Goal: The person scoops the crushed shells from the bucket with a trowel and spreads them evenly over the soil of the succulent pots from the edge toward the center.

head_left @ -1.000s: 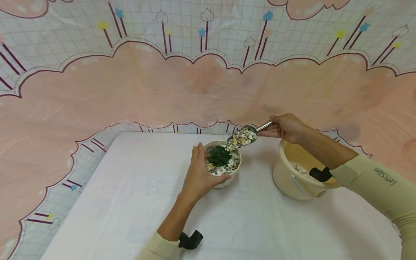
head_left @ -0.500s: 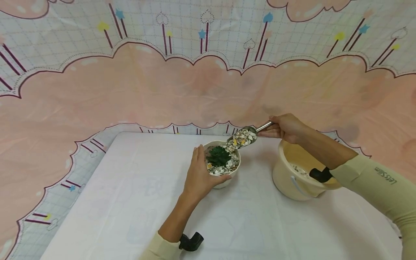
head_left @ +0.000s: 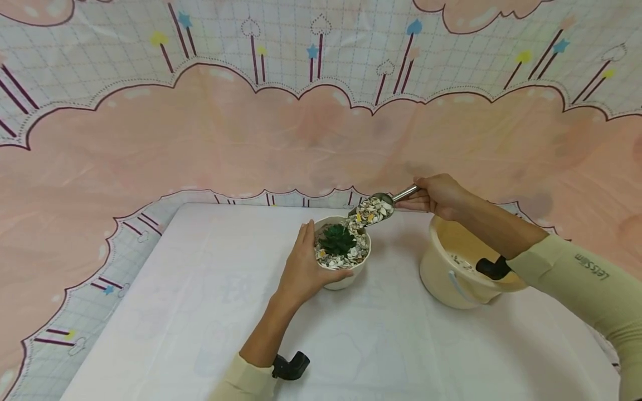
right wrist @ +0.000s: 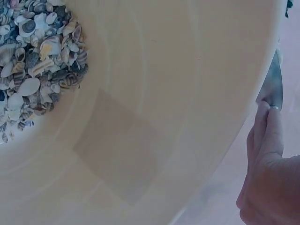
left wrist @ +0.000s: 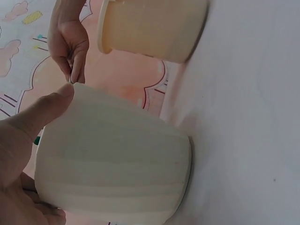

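My left hand grips a white pot from its left and near sides, thumb and fingers spread around the rim. In the pot sits a dark green succulent ringed by small shells. My right hand holds the handle of a metal scoop, which slants down to the left. Mixed shells fill the scoop, and its lip is over the pot's far right rim. The left wrist view shows the pot's side wall close up and hides the plant almost wholly.
A cream bucket with a pale handle stands on the white table, right of the pot and under my right forearm. Many small shells lie at its bottom. A pink patterned cloth hangs behind the table.
The scoop and right hand have shifted very slightly left over the pot. My left hand keeps its grip on the pot. Otherwise the scene looks the same.
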